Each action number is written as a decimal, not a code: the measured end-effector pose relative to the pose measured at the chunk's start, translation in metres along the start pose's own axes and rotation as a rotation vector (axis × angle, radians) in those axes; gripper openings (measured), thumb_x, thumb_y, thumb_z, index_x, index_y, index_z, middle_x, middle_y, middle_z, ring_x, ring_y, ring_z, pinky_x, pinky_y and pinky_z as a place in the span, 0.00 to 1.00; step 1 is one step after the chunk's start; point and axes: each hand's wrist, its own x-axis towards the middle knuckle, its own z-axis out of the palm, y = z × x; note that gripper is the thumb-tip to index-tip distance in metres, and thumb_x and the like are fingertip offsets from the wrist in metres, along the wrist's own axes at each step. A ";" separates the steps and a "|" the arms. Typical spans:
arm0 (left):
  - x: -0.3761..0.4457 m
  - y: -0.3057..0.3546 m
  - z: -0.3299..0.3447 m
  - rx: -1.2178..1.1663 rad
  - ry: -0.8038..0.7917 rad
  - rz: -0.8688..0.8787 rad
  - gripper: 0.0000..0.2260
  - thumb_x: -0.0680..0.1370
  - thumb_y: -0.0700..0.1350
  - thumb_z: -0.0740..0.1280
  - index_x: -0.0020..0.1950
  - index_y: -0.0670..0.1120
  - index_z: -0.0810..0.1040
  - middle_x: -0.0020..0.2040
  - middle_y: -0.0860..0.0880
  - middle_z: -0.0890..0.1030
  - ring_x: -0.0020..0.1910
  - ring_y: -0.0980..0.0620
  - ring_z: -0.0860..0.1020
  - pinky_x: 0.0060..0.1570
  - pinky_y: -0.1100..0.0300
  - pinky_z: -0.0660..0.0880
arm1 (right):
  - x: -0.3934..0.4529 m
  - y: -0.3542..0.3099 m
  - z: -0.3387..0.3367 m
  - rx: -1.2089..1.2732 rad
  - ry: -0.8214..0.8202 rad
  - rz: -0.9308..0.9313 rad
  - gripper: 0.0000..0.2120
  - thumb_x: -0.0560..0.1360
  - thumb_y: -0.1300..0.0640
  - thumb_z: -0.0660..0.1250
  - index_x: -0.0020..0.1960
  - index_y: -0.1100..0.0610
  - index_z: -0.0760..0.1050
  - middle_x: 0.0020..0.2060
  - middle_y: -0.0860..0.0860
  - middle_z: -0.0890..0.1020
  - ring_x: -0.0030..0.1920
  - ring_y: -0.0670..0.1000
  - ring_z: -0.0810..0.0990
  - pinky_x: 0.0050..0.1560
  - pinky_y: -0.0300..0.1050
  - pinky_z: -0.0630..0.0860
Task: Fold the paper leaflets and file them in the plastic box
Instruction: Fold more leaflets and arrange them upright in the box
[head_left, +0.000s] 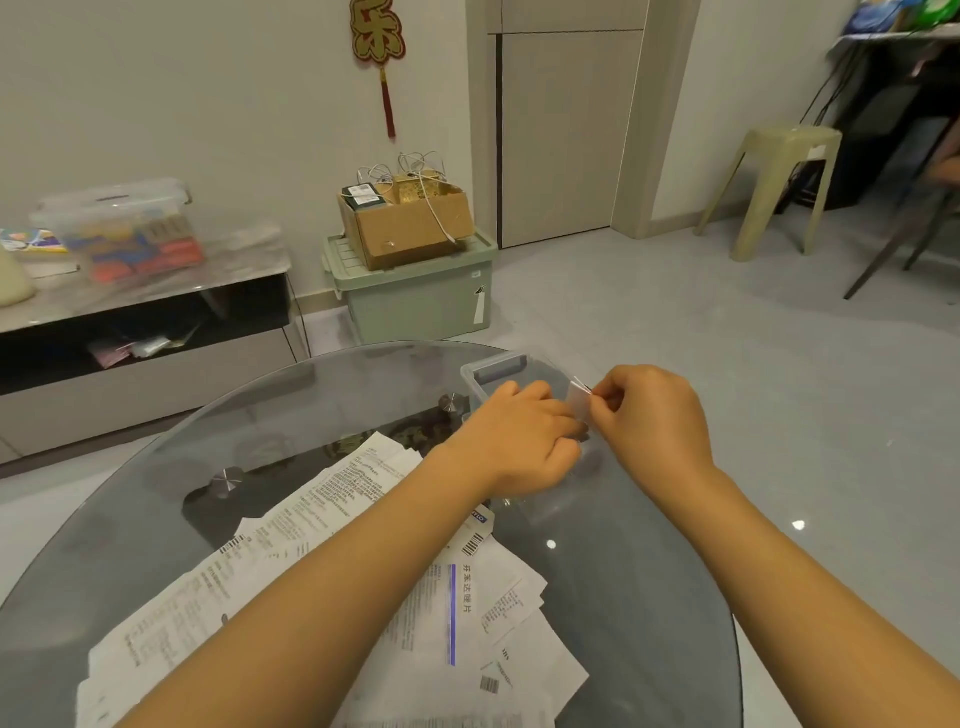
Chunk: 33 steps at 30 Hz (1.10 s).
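A small folded white leaflet (579, 401) stands upright between my two hands, over the clear plastic box (498, 369) at the far side of the round glass table (649, 597). My right hand (652, 415) pinches the leaflet's right edge. My left hand (519, 436) has its fingers curled against the leaflet's left side; most of the box is hidden under both hands. A spread of unfolded printed leaflets (322, 525) lies on the table under my left forearm.
Beyond the table stand a green storage bin (415, 296) with a cardboard box (410, 218) on top, a low cabinet (145, 332) holding a clear tub (119, 228), and a beige plastic stool (774, 182) at the right.
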 end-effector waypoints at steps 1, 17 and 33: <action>0.001 0.000 0.000 0.010 -0.010 0.000 0.36 0.69 0.55 0.35 0.64 0.52 0.75 0.62 0.53 0.76 0.51 0.53 0.66 0.52 0.57 0.61 | 0.001 0.000 0.000 -0.013 -0.006 0.004 0.07 0.73 0.61 0.64 0.42 0.60 0.81 0.39 0.55 0.82 0.41 0.56 0.78 0.39 0.46 0.74; -0.007 -0.005 0.002 -0.003 0.041 -0.031 0.38 0.68 0.55 0.34 0.61 0.50 0.77 0.57 0.50 0.75 0.50 0.53 0.65 0.51 0.57 0.59 | 0.008 -0.008 0.007 -0.209 -0.103 0.003 0.07 0.73 0.61 0.63 0.46 0.57 0.80 0.45 0.53 0.79 0.47 0.55 0.76 0.39 0.42 0.67; 0.000 0.004 -0.004 0.004 -0.053 -0.051 0.28 0.74 0.51 0.42 0.68 0.52 0.72 0.68 0.53 0.73 0.59 0.52 0.67 0.60 0.54 0.59 | 0.005 0.008 -0.005 0.125 -0.156 0.112 0.13 0.75 0.65 0.60 0.50 0.55 0.81 0.47 0.51 0.82 0.41 0.50 0.76 0.41 0.39 0.70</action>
